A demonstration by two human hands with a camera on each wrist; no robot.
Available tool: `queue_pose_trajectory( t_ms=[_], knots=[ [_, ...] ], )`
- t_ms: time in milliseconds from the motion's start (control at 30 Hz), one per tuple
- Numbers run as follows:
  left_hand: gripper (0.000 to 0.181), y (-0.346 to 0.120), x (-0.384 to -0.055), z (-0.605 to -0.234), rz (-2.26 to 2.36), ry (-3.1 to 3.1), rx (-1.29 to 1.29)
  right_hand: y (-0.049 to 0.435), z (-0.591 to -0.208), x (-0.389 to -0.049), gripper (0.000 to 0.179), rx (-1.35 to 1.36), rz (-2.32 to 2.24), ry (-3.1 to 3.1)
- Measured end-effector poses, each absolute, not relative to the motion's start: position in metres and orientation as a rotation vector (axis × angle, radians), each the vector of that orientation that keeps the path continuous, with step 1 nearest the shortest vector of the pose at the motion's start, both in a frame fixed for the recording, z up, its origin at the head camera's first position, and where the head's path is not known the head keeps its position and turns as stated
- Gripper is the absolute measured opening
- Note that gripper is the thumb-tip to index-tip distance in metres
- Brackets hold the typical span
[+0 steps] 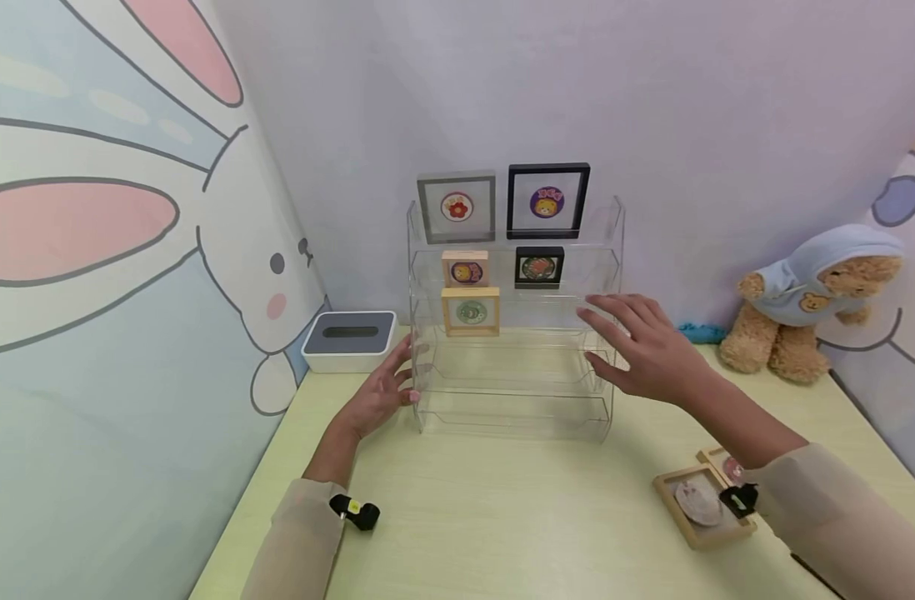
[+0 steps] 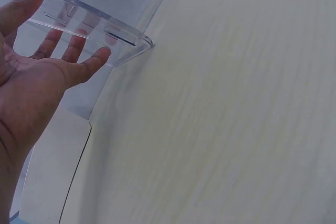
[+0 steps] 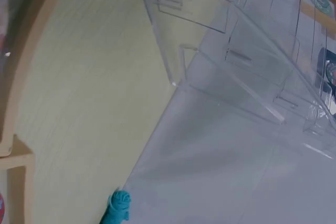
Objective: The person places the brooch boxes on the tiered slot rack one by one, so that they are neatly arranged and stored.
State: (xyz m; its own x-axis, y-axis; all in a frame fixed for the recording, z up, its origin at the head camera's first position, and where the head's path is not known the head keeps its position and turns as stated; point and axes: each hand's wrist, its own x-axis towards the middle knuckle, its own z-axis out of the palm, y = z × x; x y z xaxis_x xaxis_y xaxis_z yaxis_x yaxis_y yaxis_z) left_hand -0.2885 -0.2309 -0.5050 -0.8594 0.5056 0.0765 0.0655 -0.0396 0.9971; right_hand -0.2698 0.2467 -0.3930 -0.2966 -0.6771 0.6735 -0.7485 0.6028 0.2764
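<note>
A clear acrylic tiered rack (image 1: 513,393) stands against the back wall. My left hand (image 1: 377,396) rests at its left side panel, fingers loosely extended; in the left wrist view the fingertips (image 2: 100,57) meet the clear plastic. My right hand (image 1: 652,346) hovers at the rack's right side, fingers spread, holding nothing; the right wrist view leaves it out. The top tier bears a grey frame (image 1: 437,221) and a black frame (image 1: 512,204). Below sit a small pale frame (image 1: 465,257), a small black frame (image 1: 538,252) and, one tier lower, a light wooden frame (image 1: 471,332).
Two wooden frames lie on the table by my right sleeve, the nearer frame (image 1: 675,508) partly over the other. Behind the left hand stands a white box with a grey slotted lid (image 1: 350,325). A hooded teddy bear (image 1: 776,325) and a blue fluffy thing (image 1: 701,333) are at the right.
</note>
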Motion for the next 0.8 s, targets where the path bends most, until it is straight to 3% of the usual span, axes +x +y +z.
queue_pose_trajectory(
  t_ms=[233,800],
  knots=[
    [0.108,-0.231,-0.288,-0.504,1.967,1.933,0.598,0.287,-0.406,-0.251,0.066,1.064,0.158,-2.058],
    [0.099,-0.23,-0.287,-0.502,1.954,1.935,0.642,0.387,-0.446,-0.197,0.08,0.867,0.31,-2.312]
  ],
)
